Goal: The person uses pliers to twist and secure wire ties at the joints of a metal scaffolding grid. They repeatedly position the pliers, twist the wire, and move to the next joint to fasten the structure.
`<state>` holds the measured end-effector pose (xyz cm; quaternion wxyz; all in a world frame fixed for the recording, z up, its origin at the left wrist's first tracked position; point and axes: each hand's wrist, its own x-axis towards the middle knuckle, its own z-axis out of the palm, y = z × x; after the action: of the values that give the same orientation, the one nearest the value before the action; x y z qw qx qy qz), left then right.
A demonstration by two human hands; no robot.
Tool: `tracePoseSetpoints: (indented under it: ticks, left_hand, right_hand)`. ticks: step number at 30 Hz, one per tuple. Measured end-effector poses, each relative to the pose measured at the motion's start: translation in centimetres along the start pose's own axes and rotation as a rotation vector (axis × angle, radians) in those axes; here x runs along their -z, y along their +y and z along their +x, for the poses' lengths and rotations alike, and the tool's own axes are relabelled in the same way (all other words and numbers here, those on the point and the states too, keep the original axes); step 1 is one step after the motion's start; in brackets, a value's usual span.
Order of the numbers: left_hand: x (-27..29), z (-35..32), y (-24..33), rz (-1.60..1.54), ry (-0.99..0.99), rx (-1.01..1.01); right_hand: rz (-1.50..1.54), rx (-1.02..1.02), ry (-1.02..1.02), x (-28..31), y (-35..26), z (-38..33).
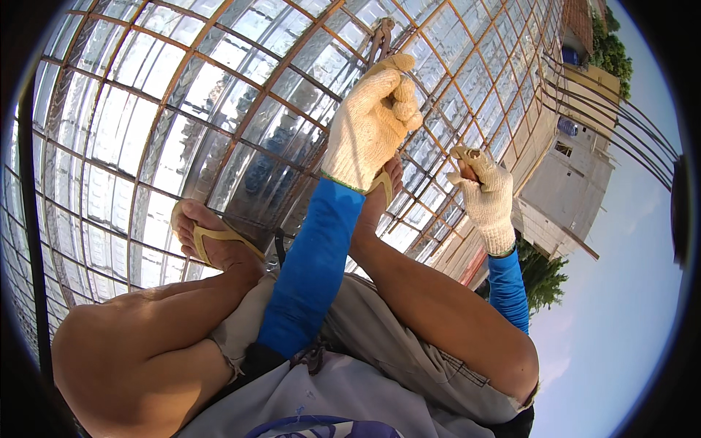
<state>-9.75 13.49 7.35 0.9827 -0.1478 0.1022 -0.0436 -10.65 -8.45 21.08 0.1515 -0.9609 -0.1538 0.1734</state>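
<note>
My left hand [372,120], in a cream knitted glove, is raised over a rusty steel bar mesh [274,95]. Its fingers are curled in, and what they hold, if anything, is hidden. Just beyond its fingertips are rusty pincers [381,36], handles toward the glove; I cannot tell whether they touch it. My right hand [485,201], also gloved, is held up farther right at the mesh's side. Its thumb and forefinger are bent together, with a bare fingertip showing through the worn glove. Nothing I can name shows in that pinch.
Shiny corrugated metal sheets [186,153] lie beneath the bars. My sandalled feet [219,237] rest on the mesh. Bent bar ends [621,117] stick out at the right edge. Beyond are a grey building [566,182], trees [613,55] and sky.
</note>
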Motion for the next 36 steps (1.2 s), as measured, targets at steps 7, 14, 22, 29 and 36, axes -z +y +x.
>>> tracePoseSetpoints:
  ticks: [7, 14, 22, 29, 36]
  left_hand:
    - [0.5, 0.2, 3.1, 0.616, -0.014, -0.088]
    - [-0.9, 0.0, 2.0, 0.575, 0.297, -0.213]
    - [-0.9, 0.1, 2.4, 0.374, 0.458, -0.209]
    - [-0.3, 1.2, 2.7, -0.029, 0.191, -0.063]
    - [-0.7, 2.1, 4.0, -0.053, 0.168, -0.168]
  right_hand:
    - [0.419, -0.162, -0.067, 1.1, 0.0, -1.4]
    - [-0.501, 0.313, 0.103, 1.1, -2.9, 0.6]
    - [-0.391, 0.428, 0.136, -1.4, -3.4, 0.7]
    - [1.351, -0.579, -0.141, -1.9, -4.6, -1.4]
    - [1.423, -0.783, -0.034, -4.1, -6.1, 2.1]
